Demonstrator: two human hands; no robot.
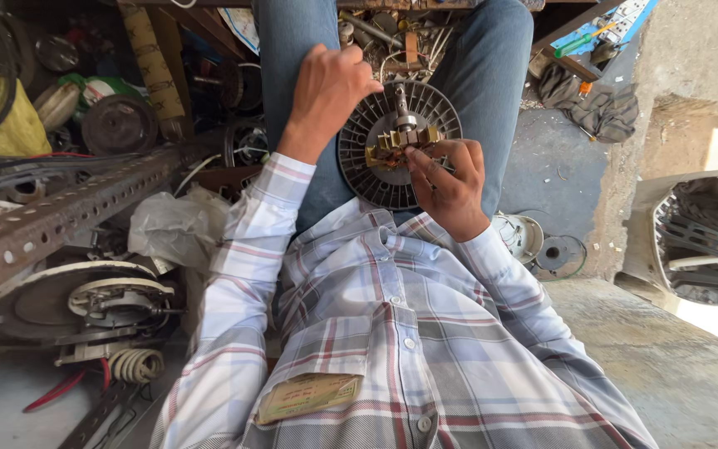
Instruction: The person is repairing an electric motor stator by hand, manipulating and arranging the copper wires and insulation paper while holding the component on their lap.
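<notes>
A round grey ribbed fan motor housing point(371, 179) rests on my lap between my jeans-clad thighs, its shaft point(401, 106) pointing up. A brass-coloured stator with windings point(400, 143) sits at its centre. My left hand point(326, 91) grips the housing's upper left rim, fingers curled over the edge. My right hand point(450, 183) pinches the stator's lower right side with thumb and fingertips. My plaid shirt sleeves reach both wrists.
A rusty perforated angle bar point(60, 216) runs along the left. Below it lie a round motor plate point(85, 299), a wire coil point(136, 364) and red-handled pliers point(56, 389). Cloth point(600, 108) and a screwdriver point(583, 40) lie upper right; a fan guard point(704, 241) at right.
</notes>
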